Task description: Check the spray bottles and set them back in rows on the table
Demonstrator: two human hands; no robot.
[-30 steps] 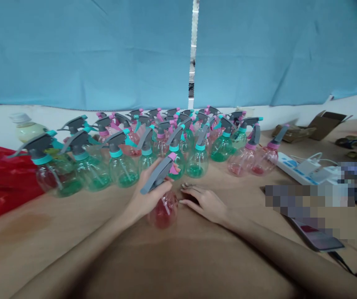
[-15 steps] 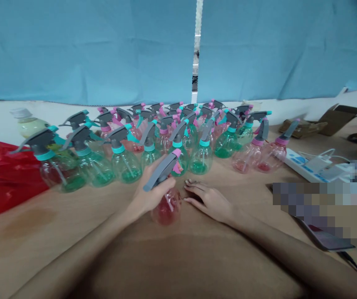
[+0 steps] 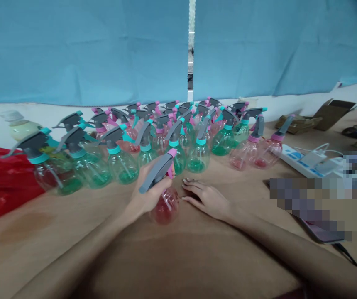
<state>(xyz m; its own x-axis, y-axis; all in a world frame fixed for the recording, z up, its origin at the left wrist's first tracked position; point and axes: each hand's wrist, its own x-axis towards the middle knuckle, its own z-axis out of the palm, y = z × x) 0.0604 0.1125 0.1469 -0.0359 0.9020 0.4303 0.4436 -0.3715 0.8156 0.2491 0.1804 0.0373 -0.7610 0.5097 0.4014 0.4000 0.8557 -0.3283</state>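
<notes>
My left hand (image 3: 149, 193) is wrapped round the neck of a pink spray bottle (image 3: 165, 209), which has a grey trigger head and a pink nozzle. The bottle is upright at the middle of the table, and its collar is hidden by the fingers. To the right of it, my right hand (image 3: 208, 197) lies on the tabletop with the fingers slightly curved and apart, holding nothing. Just beyond the hands stand green spray bottles, among them one with a teal collar (image 3: 198, 160) and another further left (image 3: 123, 168).
Several more green and pink spray bottles fill the table's back. A red plastic bag (image 3: 7, 182) and a capped bottle (image 3: 21, 126) are at the left. On the right are two pink spray bottles (image 3: 243, 154), a power strip (image 3: 299, 160), a phone (image 3: 324, 232) and a cardboard box (image 3: 334, 116).
The view has shifted slightly, so most things appear a little further left. My left hand keeps its hold on the pink spray bottle, and my right hand stays on the table.
</notes>
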